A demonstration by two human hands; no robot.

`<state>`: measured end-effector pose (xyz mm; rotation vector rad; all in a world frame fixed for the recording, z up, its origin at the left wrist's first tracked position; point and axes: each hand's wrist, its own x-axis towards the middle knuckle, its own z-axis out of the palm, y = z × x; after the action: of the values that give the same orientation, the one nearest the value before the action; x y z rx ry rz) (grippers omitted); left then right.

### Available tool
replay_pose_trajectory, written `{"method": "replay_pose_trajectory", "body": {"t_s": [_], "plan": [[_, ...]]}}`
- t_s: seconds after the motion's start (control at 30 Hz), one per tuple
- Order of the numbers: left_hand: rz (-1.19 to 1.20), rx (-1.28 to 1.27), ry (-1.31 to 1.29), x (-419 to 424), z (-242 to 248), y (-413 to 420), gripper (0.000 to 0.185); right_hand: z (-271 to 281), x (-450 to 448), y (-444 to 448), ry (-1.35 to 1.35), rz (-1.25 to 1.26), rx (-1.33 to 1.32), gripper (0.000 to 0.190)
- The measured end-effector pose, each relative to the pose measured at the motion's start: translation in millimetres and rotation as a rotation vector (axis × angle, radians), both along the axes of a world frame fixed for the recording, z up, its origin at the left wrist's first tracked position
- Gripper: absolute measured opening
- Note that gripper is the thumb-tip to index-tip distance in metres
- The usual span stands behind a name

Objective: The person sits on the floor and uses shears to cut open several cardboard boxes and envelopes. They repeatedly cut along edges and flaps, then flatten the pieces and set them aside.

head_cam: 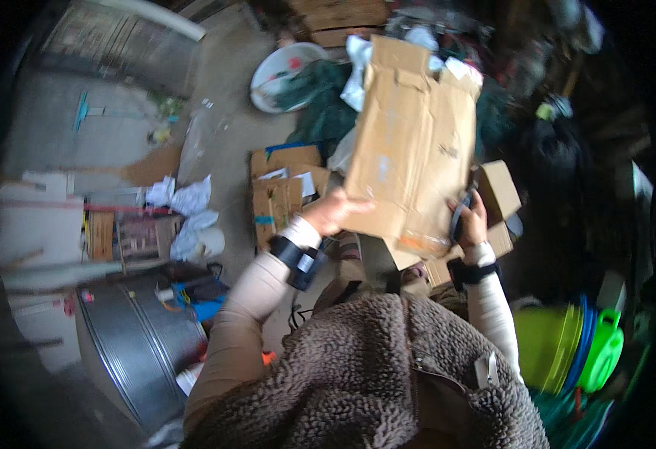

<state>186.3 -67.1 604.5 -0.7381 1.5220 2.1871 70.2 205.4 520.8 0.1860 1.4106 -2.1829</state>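
Note:
A large, flattened brown cardboard box stretches out in front of me, creased lengthwise and bearing some print. My left hand grips its near left edge, thumb lying on top of the cardboard. At the near right edge, my right hand is closed around a dark-handled tool, possibly scissors; blur hides its exact form. That hand is right beside the box, and I cannot tell whether it also presses on it. Clear tape shines along the near end of the box.
Other cardboard pieces lie left of my feet, and an opened carton at right. Beyond are a white basin and green netting. A grey metal drum stands left; yellow-green bins and a green watering can stand right.

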Motion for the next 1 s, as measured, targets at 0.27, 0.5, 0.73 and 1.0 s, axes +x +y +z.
{"method": "replay_pose_trajectory", "body": {"t_s": [0.27,0.5,0.73,1.0], "plan": [[0.337,0.186,-0.111,125,-122,-17,0.041,-102,67,-26,-0.317,0.136,0.138,0.021],[1.251,0.367,-0.083,265,-230,-158,0.036,-139,115,-107,-0.326,0.136,0.469,0.014],[1.936,0.766,0.200,324,-385,-269,0.022,-180,190,-171,-0.479,0.281,0.577,0.017],[2.069,1.021,0.449,241,-525,-309,0.030,-199,230,-180,-0.458,0.332,0.783,0.007]]}}
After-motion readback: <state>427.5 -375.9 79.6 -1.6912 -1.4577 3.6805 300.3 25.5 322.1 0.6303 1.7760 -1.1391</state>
